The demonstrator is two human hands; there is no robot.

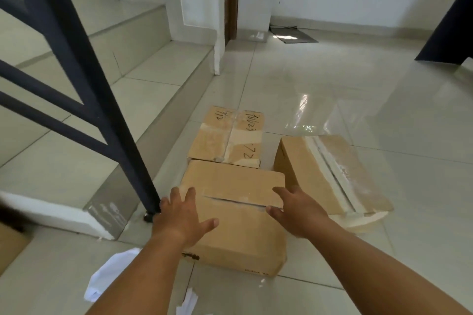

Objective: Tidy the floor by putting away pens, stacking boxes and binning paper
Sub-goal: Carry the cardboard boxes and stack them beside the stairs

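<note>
Tiled floor (pixel 358 100) | nearest box (pixel 238 233) between both hands | left hand (pixel 179 215), right hand (pixel 297 212) fingers spread wide on top

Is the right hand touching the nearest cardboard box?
Touching. The head view shows the right hand with its fingertips resting on the top flap of the nearest box, beside the open seam.

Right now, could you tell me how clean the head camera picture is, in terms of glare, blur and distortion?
Head view: bright window glare on the glossy floor tiles beyond the boxes; wide-angle bending bows the dark stair railing; the near box under the left hand and right hand is fairly sharp, while the crumpled paper at the bottom edge is soft.
</note>
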